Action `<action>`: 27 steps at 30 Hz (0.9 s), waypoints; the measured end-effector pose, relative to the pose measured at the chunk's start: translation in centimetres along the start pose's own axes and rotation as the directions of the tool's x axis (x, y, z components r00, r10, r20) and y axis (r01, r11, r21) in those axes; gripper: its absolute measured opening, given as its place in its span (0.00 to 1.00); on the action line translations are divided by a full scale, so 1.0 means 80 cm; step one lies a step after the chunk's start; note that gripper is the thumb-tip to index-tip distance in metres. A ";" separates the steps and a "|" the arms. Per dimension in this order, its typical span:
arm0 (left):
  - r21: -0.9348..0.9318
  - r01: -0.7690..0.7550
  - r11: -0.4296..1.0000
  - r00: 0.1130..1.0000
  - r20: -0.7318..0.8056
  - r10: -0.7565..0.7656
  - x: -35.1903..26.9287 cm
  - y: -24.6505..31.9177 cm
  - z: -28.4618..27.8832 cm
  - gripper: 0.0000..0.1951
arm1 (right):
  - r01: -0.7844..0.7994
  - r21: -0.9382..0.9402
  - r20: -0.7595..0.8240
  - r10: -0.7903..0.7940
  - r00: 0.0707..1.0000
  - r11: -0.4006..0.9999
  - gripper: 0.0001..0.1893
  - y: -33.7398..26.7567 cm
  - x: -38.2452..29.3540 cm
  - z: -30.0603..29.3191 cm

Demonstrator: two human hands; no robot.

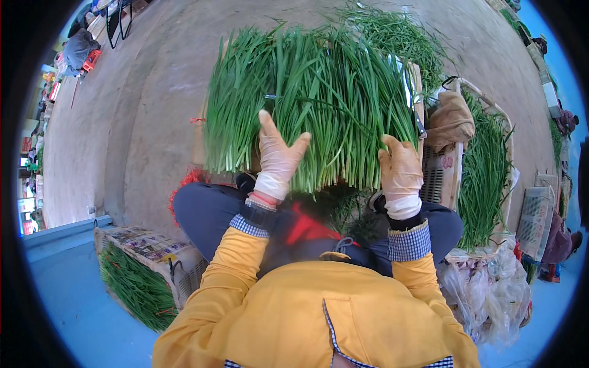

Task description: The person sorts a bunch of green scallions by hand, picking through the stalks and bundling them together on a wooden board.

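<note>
A wide layer of green garlic chives (331, 106) lies before me across a low board, pale stem ends toward my lap. My left hand (280, 154), in a thin pale glove, is over the stem ends at left, thumb and fingers spread. My right hand (400, 168), gloved too, is at the right end of the layer with its fingers bent beside the stems; whether it grips any is unclear. A knife with a black handle (419, 124) lies at the board's right edge, its blade partly hidden.
Crates of chives stand at right (506, 184) and lower left (172, 271). A brown cloth (451, 120) hangs on the right crate. Loose greens (395, 41) lie behind the board, plastic bags (487, 294) at lower right, red netting (191, 177) by my left knee. People sit farther off.
</note>
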State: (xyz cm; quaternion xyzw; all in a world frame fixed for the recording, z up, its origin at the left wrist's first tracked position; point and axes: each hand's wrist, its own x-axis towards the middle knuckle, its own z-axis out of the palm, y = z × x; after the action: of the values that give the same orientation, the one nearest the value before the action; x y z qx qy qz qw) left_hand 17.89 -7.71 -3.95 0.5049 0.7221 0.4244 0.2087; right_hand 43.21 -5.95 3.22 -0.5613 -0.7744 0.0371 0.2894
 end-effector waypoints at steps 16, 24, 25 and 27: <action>-0.150 -0.190 0.970 0.979 0.045 0.199 0.018 -0.045 0.019 0.43 | -0.181 0.135 0.144 0.161 0.976 0.974 0.16 0.062 0.058 0.073; -0.326 -0.164 0.931 0.981 0.042 0.188 0.022 -0.042 0.015 0.43 | -0.233 0.111 0.318 0.188 0.929 0.966 0.37 -0.003 0.001 0.097; -0.364 -0.140 0.921 0.984 0.050 0.169 0.022 -0.044 0.012 0.44 | -0.274 0.139 0.302 0.223 0.927 0.952 0.37 0.003 0.002 0.094; -0.450 -0.077 0.890 0.990 0.074 0.123 0.021 -0.047 0.009 0.44 | -0.527 0.204 0.415 0.415 0.810 0.825 0.37 0.016 0.004 0.083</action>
State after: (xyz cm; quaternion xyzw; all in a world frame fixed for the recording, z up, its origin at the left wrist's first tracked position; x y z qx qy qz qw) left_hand 15.67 -6.37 -7.23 0.5006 0.5675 0.5628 0.3325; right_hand 41.00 -3.43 -2.66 -0.6693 -0.6317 0.3292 0.2113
